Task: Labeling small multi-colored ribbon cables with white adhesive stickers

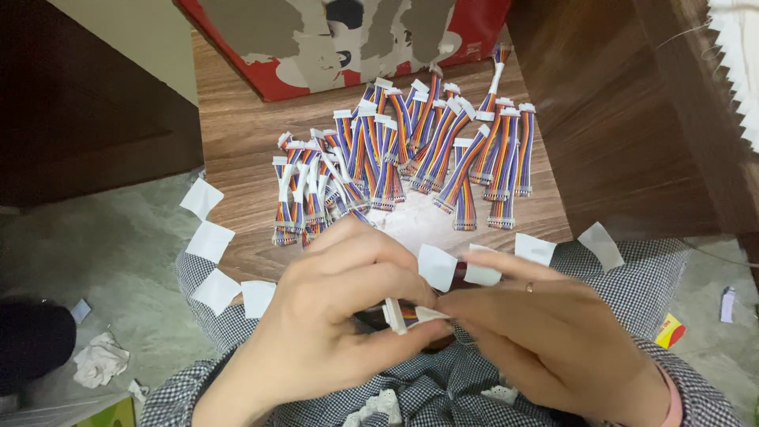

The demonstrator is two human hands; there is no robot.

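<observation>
Your left hand (332, 316) and right hand (545, 332) meet low in the middle of the view, over your checked lap. Between them sits a short rainbow ribbon cable (403, 314) with a white connector at its end. Your left thumb and fingers are pinched on the connector end from the left. Your right fingers (466, 304) are pressed together on a small white label (431, 314) against the cable from the right. Most of the cable is hidden behind your fingers.

Just beyond your hands, on the wooden table (237, 142), lies a spread pile of finished cables (403, 158), laid roughly side by side. White label strips (209, 241) hang stuck along the table's near and left edges, one touching your right index finger. A red box (474, 32) stands at the far end.
</observation>
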